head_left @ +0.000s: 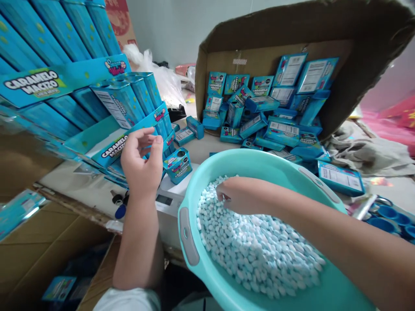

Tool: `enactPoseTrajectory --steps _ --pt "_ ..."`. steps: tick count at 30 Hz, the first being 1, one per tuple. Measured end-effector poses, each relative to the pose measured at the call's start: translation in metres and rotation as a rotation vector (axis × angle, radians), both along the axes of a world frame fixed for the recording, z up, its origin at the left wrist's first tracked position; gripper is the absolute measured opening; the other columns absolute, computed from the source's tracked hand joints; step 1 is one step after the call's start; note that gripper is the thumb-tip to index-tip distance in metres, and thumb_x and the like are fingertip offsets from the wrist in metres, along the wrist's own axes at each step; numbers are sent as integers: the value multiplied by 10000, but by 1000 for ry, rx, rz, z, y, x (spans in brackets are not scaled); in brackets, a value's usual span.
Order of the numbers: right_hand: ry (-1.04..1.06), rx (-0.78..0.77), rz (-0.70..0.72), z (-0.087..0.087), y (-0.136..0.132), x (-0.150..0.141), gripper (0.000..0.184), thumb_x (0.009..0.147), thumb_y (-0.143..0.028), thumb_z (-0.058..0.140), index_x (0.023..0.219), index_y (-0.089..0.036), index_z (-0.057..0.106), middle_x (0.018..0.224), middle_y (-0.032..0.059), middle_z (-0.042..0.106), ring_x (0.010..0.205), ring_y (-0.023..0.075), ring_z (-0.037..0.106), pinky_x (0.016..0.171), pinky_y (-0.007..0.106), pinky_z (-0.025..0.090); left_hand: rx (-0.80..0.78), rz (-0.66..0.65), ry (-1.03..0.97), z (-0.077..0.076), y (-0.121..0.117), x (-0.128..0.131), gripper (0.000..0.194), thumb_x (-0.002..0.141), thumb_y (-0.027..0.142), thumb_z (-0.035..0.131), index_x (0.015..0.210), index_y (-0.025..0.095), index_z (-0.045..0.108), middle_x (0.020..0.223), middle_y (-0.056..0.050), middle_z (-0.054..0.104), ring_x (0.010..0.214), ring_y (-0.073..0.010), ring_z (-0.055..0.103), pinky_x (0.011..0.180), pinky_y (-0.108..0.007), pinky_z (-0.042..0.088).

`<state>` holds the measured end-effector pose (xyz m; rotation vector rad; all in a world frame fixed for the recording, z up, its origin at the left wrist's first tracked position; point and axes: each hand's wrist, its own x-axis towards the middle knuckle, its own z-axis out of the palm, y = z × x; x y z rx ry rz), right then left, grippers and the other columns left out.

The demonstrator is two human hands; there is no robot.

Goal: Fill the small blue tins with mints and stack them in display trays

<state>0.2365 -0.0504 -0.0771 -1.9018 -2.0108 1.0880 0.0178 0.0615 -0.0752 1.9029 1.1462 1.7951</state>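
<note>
My left hand (142,160) is raised beside the blue display trays, thumb and fingers loosely curved and apart, with nothing in it. My right hand (235,194) reaches into a turquoise tub (191,203), its fingertips hidden among small pale blue and white candies (259,255). To the right of my left hand, a small blue candy box (178,168) marked "Caramelo Macizo" stands upright on a white digital scale (168,203). A dark round spot shows on its top. Just behind my left hand is a display tray (106,147) partly filled with blue boxes.
Stacked display trays (84,77) rise at the left. A cardboard carton (220,56) on its side spills many blue boxes at the back. Blue round pieces (385,220) and a grey cloth (359,151) lie at right. An open carton (48,242) stands below left.
</note>
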Motion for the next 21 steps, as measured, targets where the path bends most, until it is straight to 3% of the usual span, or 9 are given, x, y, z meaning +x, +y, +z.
enactPoseTrajectory --steps 3,7,21 --pt "-117 9 99 6 2 4 98 727 -190 612 728 -277 657 746 71 677 600 223 499 563 351 305 26 19 4 -1 -1 1 230 919 385 655 1051 198 682 938 -50 692 869 -165 676 761 -314 555" --pt "-187 39 101 14 5 9 76 836 -293 593 810 -270 660 818 63 701 660 222 538 565 340 311 27 10 18 -4 -3 4 235 935 386 626 1049 184 669 951 -50 691 874 -164 676 784 -315 559" --pt "-260 46 146 18 6 13 122 870 -338 567 834 -260 654 783 -20 688 639 152 536 528 282 314 -29 -16 -38 -4 -3 7 211 917 384 641 1018 202 681 938 -42 704 856 -163 675 750 -295 556"
